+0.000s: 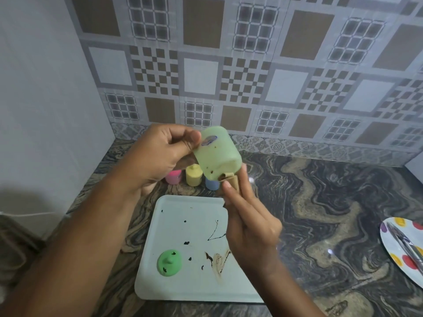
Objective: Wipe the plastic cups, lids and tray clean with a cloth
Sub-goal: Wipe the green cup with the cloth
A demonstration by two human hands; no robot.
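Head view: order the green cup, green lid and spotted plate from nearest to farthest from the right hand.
1. green cup, just above the right hand, against its cloth.
2. green lid, lower left on the tray.
3. spotted plate, far right edge.

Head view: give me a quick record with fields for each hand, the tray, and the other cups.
left hand: holds green cup, tilted, off the counter
right hand: pinches cloth against the cup's lower edge
cup state: brown spots on its side
tray: brown smears and dark spots; green lid lies near its left corner
other cups: pink cup, yellow cup, blue cup stand behind the tray
far right: spotted plate
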